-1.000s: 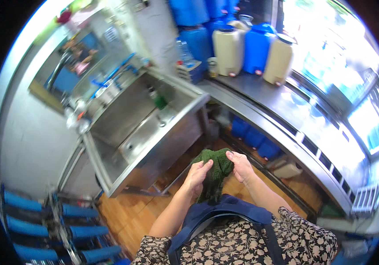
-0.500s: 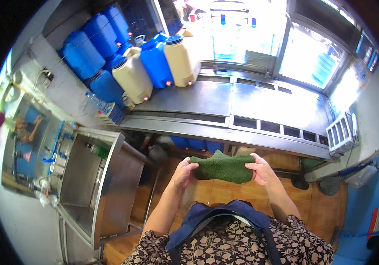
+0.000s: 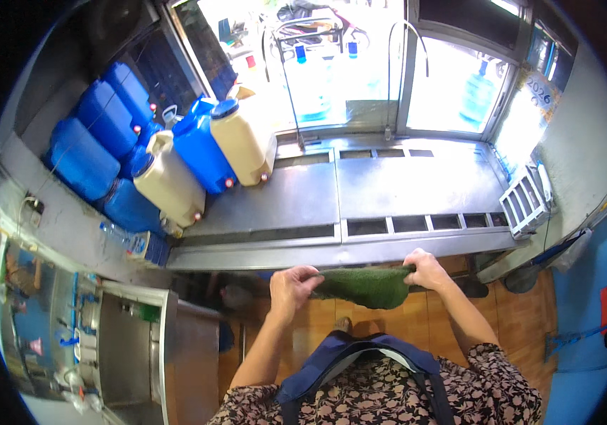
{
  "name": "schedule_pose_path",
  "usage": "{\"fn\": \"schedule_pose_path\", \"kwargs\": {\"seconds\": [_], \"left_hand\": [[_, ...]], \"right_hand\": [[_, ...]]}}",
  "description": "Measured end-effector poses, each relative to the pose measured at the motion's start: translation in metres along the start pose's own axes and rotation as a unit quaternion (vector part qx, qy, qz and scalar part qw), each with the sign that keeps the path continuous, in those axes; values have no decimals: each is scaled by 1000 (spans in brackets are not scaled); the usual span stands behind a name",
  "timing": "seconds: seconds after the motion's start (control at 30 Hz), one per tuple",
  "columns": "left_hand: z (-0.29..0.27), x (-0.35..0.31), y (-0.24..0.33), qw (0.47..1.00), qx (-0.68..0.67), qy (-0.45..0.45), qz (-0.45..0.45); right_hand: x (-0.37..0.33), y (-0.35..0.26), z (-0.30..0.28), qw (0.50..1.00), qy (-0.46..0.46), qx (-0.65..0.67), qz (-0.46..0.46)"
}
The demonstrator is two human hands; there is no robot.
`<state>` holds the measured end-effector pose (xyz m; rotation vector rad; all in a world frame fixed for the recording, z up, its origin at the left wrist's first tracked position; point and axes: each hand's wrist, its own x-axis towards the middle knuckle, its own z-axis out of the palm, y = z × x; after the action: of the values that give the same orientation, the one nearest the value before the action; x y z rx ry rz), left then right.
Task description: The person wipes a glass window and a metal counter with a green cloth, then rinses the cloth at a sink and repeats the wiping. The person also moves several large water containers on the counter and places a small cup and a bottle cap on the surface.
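Observation:
A dark green cloth [image 3: 367,287] hangs stretched between my two hands, in front of my body and above the wooden floor. Its lower edge sags in a curve. My left hand [image 3: 292,289] pinches the left upper corner between thumb and fingers. The right upper corner is gripped by my right hand [image 3: 424,269], fingers closed on it. Just beyond the cloth runs the front edge of a steel counter [image 3: 417,253]; the cloth is nearest to it but I cannot tell whether they touch.
Blue and cream jerrycans [image 3: 204,152] stand crowded at the counter's left end. A steel sink [image 3: 123,347] is at my left. On the counter's right end leans a grey rack [image 3: 525,202]. Large clear water bottles [image 3: 310,88] stand beyond the window. A blue-handled broom [image 3: 576,333] lies at right.
The view has shifted, and the counter now appears closer to my hands. The cloth's upper edge is straighter and its lower edge hangs more. Both hands keep their hold.

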<state>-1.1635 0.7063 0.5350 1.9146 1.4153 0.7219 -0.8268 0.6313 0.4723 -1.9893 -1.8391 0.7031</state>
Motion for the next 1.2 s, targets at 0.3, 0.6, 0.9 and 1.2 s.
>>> {"fn": "schedule_pose_path", "kwargs": {"seconds": [0.3, 0.6, 0.9, 1.2], "left_hand": [[58, 53, 32, 858, -129, -294, 401], [138, 129, 22, 876, 317, -197, 306], [221, 228, 54, 918, -50, -173, 354], [383, 306, -4, 929, 193, -295, -110]], "right_hand": [[110, -16, 81, 551, 62, 830, -50], [148, -2, 81, 856, -29, 512, -65], [128, 47, -98, 929, 320, 135, -129], [194, 274, -123, 662, 136, 737, 25]]}}
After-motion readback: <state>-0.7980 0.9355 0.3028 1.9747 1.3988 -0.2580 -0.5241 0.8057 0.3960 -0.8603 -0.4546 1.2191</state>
